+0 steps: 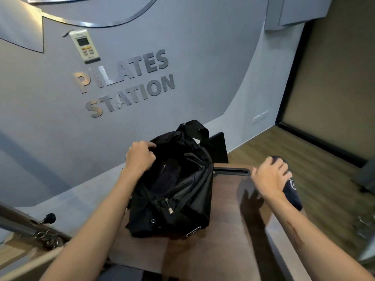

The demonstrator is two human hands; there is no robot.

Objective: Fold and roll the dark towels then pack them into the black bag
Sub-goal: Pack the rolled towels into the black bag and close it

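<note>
1. We've got the black bag [172, 189] sitting on the wooden table [229, 230], mouth open and facing up. Our left hand [140, 156] pinches the rim on the far left side, fingers curled round the fabric to keep it open.
2. Our right hand [271, 179] is wrapped around a rolled dark towel [292, 191], holding it in the air off to the right of the bag, out past the table edge.
3. Looks like something dark is already lying inside the bag [166, 177], probably another towel, but it's too murky to say for sure.
4. Handling guess: the towel's soft and light, so the roll will loosen if we grab an end. A grip around the middle seems right.
5. The bag is thin, floppy nylon, so the mouth will likely sag shut if we let go of the rim.
</note>
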